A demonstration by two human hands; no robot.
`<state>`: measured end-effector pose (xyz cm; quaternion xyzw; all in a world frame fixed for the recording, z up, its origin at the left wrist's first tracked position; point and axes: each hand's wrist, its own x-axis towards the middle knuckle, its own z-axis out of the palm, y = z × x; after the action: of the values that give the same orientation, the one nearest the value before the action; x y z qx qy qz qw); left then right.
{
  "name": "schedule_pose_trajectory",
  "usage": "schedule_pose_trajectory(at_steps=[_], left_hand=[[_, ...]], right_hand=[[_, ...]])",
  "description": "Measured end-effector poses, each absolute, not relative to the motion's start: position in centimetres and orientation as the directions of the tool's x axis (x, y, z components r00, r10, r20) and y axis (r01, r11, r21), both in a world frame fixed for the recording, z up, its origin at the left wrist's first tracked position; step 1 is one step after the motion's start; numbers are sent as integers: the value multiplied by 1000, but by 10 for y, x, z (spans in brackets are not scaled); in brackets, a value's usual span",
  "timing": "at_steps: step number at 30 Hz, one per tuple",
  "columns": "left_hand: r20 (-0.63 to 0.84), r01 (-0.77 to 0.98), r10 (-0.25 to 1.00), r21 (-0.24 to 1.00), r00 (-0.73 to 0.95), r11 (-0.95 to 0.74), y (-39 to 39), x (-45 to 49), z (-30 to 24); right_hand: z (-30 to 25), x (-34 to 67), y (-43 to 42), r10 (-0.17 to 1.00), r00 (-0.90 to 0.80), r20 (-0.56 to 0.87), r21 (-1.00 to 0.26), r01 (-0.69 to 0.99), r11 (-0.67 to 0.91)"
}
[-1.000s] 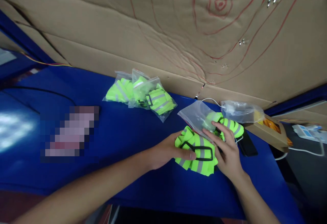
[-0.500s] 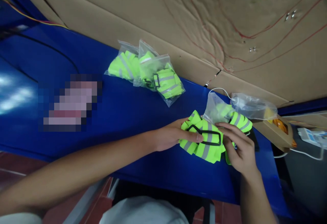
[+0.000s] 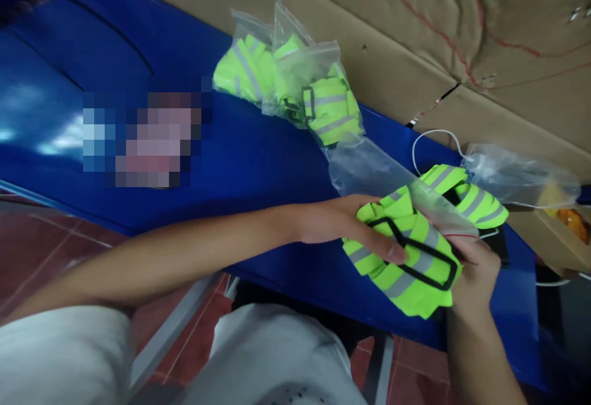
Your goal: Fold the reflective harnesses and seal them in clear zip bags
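A folded neon-yellow reflective strap (image 3: 399, 285) with grey stripes and a black plastic buckle (image 3: 427, 254) is gripped in my left hand (image 3: 353, 220), thumb pressed across its top. My right hand (image 3: 478, 272) is closed on the mouth of a clear zip bag (image 3: 369, 165), by its red seal line, just behind the strap's right end. Most of the right fingers are hidden behind the strap and bag. The bag stretches out flat to the upper left. Another loose yellow strap (image 3: 482, 205) lies on the table beyond my right hand.
Several bagged yellow straps (image 3: 335, 106) lie against the cardboard wall (image 3: 392, 54) on the blue table (image 3: 258, 165). A blurred-out object (image 3: 157, 140) sits at left. At right are another clear bag (image 3: 517, 174), a white cable (image 3: 429, 133) and a cardboard box (image 3: 545, 239).
The clear bag has come off the loose strap pile and now extends leftward from my right hand. That hand has moved behind the folded strap, which is tilted more. The camera view has shifted.
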<state>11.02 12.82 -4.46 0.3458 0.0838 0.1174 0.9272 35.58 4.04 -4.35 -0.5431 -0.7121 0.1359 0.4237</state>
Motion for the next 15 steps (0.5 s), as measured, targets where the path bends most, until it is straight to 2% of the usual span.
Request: schedule_pose_trajectory(at_steps=[2,4,6,8,12,15], left_hand=[[-76,-158,276,663,958,732,130,110,-47],[-80,-137,257,677,963,723,131,109,-46],[-77,-115,235,702,969,703,130,108,-44],[-75,-108,231,719,970,686,128,107,-42],[-90,-116,264,733,960,670,130,106,-42],[-118,-120,290,720,950,684,132,105,-41]], right_hand=[[-45,354,42,886,122,448,-698,667,261],[-44,350,43,805,255,536,-657,724,208],[-41,342,43,707,264,656,-548,810,206],[-38,335,42,709,193,678,-484,844,233],[-34,330,42,903,-6,430,-640,703,309],[-33,335,43,940,-62,335,-720,627,298]])
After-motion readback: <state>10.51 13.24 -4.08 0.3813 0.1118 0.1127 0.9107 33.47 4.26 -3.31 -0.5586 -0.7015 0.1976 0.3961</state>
